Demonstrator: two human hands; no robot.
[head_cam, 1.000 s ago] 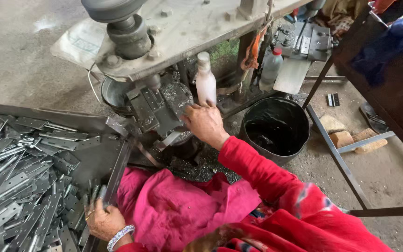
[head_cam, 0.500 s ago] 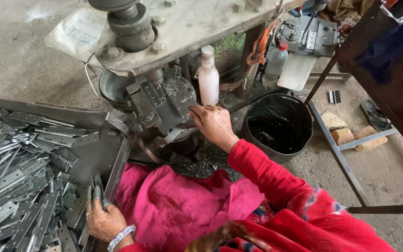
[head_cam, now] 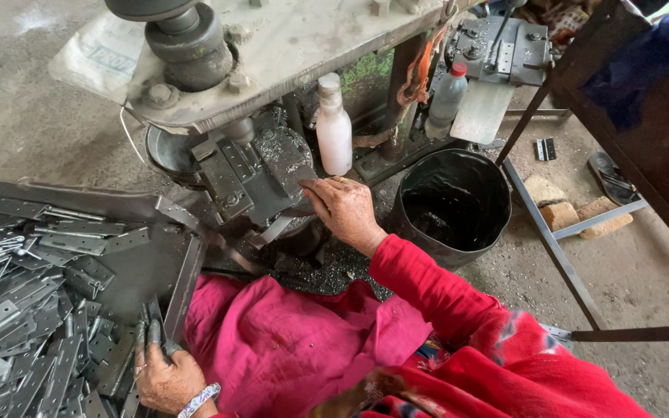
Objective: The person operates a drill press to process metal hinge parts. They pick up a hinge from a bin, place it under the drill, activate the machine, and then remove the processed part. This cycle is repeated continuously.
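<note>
My right hand (head_cam: 344,210) reaches from a red sleeve to the grey metal fixture (head_cam: 251,176) under the drill press. Its thumb and fingers pinch a flat grey hinge plate (head_cam: 304,175) at the fixture's right edge. My left hand (head_cam: 166,379), with a beaded bracelet on the wrist, rests at the near edge of a pile of metal hinges (head_cam: 32,310). Its dirty fingertips close on one upright hinge (head_cam: 153,331). Pink cloth (head_cam: 288,348) covers my lap between the two hands.
The press head (head_cam: 183,35) hangs over the fixture. A white plastic bottle (head_cam: 334,128) stands behind my right hand, and a second bottle with a red cap (head_cam: 447,97) stands further right. A black bucket (head_cam: 454,205) sits on the floor, beside a metal frame (head_cam: 555,248) and bricks (head_cam: 582,217).
My right hand has shifted slightly along the fixture, still pinching the plate. My left hand stays at the hinge pile. The view has drifted a little.
</note>
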